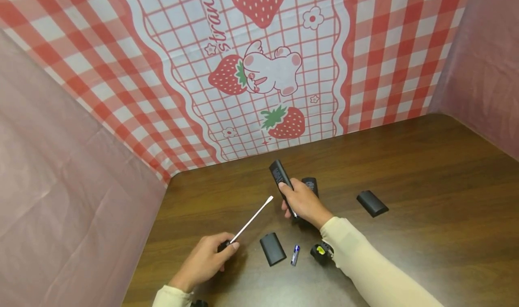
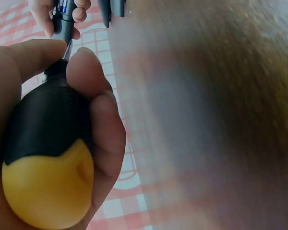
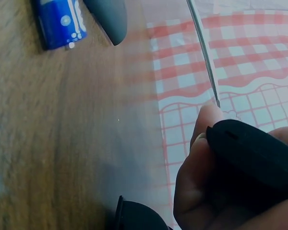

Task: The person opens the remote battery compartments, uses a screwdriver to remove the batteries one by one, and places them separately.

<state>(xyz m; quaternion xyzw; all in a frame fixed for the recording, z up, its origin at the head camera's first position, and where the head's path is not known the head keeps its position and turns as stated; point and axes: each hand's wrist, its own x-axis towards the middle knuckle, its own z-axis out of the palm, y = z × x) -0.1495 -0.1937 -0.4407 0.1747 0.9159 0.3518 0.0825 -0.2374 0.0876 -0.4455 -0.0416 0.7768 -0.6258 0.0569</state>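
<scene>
My left hand (image 1: 202, 258) grips a screwdriver (image 1: 252, 219) by its black-and-yellow handle, which fills the left wrist view. The long, flat-tipped shaft points up and right toward my right hand (image 1: 306, 202). That hand holds a slim black handheld device (image 1: 279, 172) off the table, tilted, with pale lettering along it. In the left wrist view, something blue like a battery (image 2: 64, 6) shows in the device's body. The screwdriver tip appears close to the right fingers; whether it touches is unclear. Behind the right hand lies a similar black device (image 1: 310, 184), partly hidden.
A black curved cover (image 1: 273, 249) and a blue-and-silver battery (image 1: 295, 255) lie on the brown wooden table (image 1: 438, 172) between the forearms. Another black cover (image 1: 372, 203) lies to the right. A strawberry-patterned cloth (image 1: 284, 73) hangs behind, with pink cloth at both sides.
</scene>
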